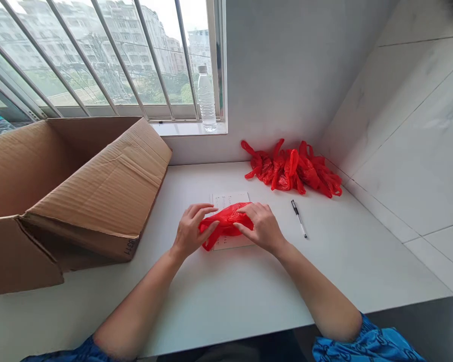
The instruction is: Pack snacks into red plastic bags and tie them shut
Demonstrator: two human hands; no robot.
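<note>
Red bag [228,219] is mid-tabletop, left to right, lying crumpled over a sheet [230,199] with written marks; the sheet's top and bottom show past the plastic. Both hands are on it. Left hand [192,229] is at the bag's left end, thumb and fingertips apart, plastic between them. Right hand [262,224] mirrors that at the right end, thumb and index apart, tips on the plastic. Can't tell from this angle whether either one actually pinches it.

Rest of tabletop [219,296]: pile of red bags [287,168] near the back right corner, some handles sticking up. Pen [299,218] sits between the right hand and the right edge, angled, one end toward the pile. Open cardboard box [98,186] takes up the left side, near flap folded outward, printed marks at its lower corner.

Behind the back edge: clear bottle [207,103], white cap, upright on the windowsill [184,129], right end, beside the bars [154,59]. Blue sleeves [370,344] at both elbows.
</note>
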